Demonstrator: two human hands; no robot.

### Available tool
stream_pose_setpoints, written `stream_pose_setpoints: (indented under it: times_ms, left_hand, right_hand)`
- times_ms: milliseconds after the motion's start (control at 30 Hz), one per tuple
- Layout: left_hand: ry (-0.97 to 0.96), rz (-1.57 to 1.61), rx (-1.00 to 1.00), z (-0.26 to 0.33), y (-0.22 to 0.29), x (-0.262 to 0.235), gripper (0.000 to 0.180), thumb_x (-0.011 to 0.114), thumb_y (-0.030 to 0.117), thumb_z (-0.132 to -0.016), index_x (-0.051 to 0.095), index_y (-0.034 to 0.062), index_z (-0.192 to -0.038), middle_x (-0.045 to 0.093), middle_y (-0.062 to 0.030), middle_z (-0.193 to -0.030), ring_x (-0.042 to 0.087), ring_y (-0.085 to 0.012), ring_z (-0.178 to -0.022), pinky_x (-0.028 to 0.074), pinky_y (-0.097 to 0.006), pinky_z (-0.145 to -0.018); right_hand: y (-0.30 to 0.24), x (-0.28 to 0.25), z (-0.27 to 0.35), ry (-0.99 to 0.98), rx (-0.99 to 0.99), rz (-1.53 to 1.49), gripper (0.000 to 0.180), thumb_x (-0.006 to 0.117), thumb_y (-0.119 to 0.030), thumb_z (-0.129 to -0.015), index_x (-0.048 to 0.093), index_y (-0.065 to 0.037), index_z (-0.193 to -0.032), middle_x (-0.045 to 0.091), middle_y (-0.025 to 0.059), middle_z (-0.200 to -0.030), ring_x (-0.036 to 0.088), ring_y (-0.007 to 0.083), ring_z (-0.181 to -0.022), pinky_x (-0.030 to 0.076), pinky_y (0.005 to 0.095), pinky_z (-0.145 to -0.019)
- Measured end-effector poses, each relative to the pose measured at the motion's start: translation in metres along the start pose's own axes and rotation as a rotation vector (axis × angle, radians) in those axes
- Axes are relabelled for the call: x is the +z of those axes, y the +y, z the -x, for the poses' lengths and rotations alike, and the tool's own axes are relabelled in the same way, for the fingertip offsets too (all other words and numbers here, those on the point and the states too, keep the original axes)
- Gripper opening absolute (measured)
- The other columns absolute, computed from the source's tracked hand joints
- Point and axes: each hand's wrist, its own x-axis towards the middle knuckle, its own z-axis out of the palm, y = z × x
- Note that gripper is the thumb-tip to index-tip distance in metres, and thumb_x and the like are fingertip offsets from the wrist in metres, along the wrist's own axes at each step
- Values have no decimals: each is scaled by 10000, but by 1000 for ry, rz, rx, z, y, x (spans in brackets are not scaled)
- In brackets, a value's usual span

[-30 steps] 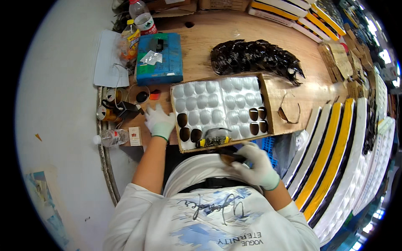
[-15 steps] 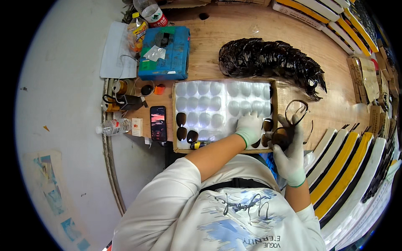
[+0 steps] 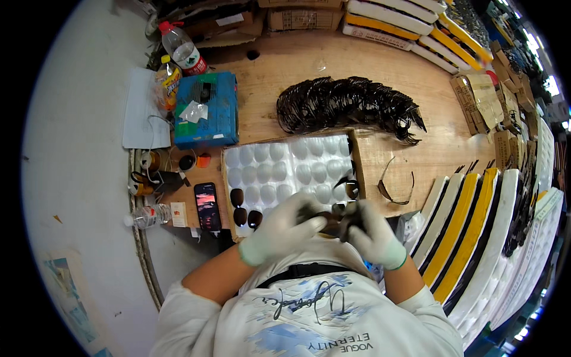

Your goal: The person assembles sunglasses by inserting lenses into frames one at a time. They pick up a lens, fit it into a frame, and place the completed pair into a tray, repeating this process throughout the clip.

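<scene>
Both hands are back together now at the near edge of the tray; half a sec ago the left was out over the tray's right side, the right down by the bench edge. Left hand, white glove, comes in from lower left, forearm angled up-right, fingers curled shut round a dark pair of glasses. Right hand, also gloved, comes in from lower right, fingers pinched on the same pair from the other side. Glasses sit between the two hands, just over the tray's near rim, close to the chest. Long axis runs roughly left-right across the view; which way the front faces — can't tell, gloves cover most of it. Beyond: loose frame on the bench right of the tray, big heap of dark frames further back, phone left of the tray.
</scene>
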Motion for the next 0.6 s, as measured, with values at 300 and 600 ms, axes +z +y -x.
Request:
stream_pose_setpoints:
  times_ms: [300, 600]
  left_hand:
    - [141, 72, 215, 141, 20, -63, 263, 696, 145, -958, 559, -3, -1127, 635, -68, -1011, 612, -96, -871, 540, -279, -772]
    - [-51, 679, 44, 163, 6, -85, 234, 668, 76, -948, 635, -7, -1165, 701, -101, -1077, 686, -154, -860, 575, -291, -776]
  right_hand:
    - [-49, 133, 5, -176, -256, 76, 297, 690, -245, -952, 596, 13, -1062, 673, 171, -822, 668, 300, -698, 521, 382, -668]
    - [-68, 142, 10, -471, -275, 90, 220, 537, -198, -1034, 612, 6, -1073, 711, 109, -946, 663, 201, -889, 508, 362, -836]
